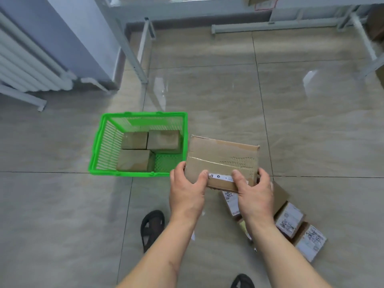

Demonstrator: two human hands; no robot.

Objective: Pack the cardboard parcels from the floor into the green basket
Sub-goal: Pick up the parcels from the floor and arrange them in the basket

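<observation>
A flat cardboard parcel (223, 159) with tape and a torn top hangs in the air just right of the green basket (95, 150). My left hand (187, 190) grips its near left corner and my right hand (254, 194) grips its near right edge. Three brown parcels (149, 149) lie inside the basket, leaving its near right corner bare. Several labelled parcels (291, 221) lie on the floor under and to the right of my hands, partly hidden by my right arm.
Metal rack legs (135, 65) stand behind the basket. A white radiator (27, 65) is at far left. My sandalled feet (151, 227) are on the tiled floor near the bottom. More boxes sit by the far right edge.
</observation>
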